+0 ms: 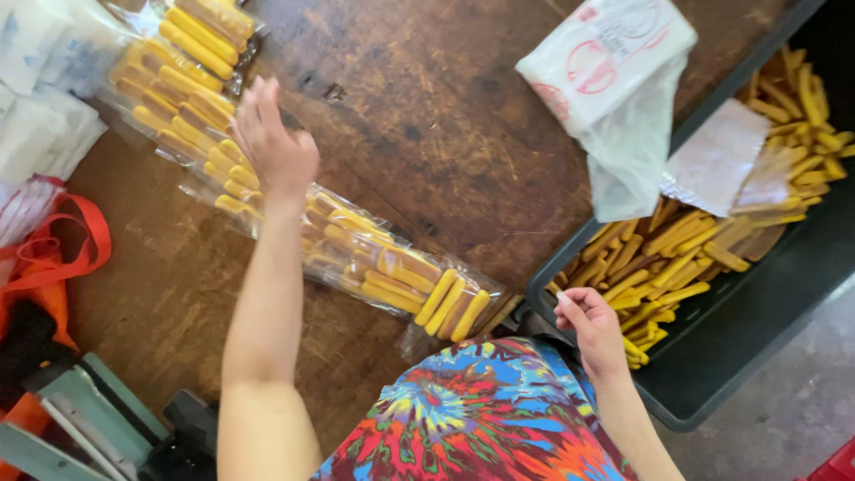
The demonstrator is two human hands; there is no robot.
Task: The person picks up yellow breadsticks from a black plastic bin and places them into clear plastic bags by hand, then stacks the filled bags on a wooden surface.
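Yellow snack sticks, bagged [356, 249], crowd the wooden table's near edge; left hand [274, 142] hovers spread and empty, right hand [590, 325] loosely curled, empty, at the black crate [739, 356]. A careless sweep could knock packets off.

A worn, matt wooden table [427, 125] is seen, scratched and stained. Glossy clear plastic packets [356, 245] are laid on it. The crate [757, 330] is made of smooth dark plastic; the bag [614, 80] of thin translucent film.
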